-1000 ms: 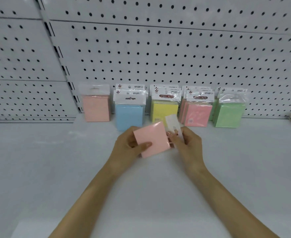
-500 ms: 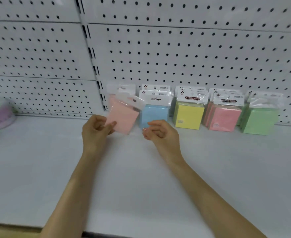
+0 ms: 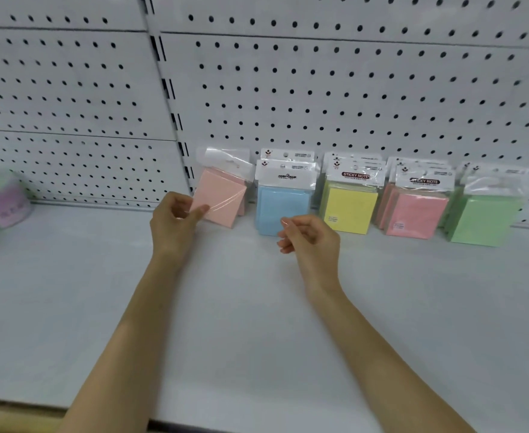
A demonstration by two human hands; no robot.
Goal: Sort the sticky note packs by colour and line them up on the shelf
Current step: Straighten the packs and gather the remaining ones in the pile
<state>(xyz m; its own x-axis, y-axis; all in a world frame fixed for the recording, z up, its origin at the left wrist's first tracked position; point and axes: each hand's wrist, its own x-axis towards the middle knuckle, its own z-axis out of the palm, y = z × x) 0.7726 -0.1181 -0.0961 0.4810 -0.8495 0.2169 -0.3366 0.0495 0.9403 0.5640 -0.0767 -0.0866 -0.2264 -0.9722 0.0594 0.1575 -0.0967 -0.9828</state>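
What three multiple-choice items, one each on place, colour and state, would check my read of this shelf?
1. Where is the peach pack that the left hand pinches?
A. At the row's left end, beside the blue packs
B. In the middle of the row
C. At the row's right end

2. Which colour stands just right of the yellow packs?
A. Blue
B. Green
C. Pink

3. What is the right hand doing?
A. Gripping a blue pack
B. Holding nothing, fingers loosely curled
C. Lying flat, palm down

Answers:
1 A: the tilted peach pack is left of blue, with no colour beyond it.
2 C: the pink packs sit between yellow and the green packs.
3 B: it is in front of the blue packs with nothing in it.
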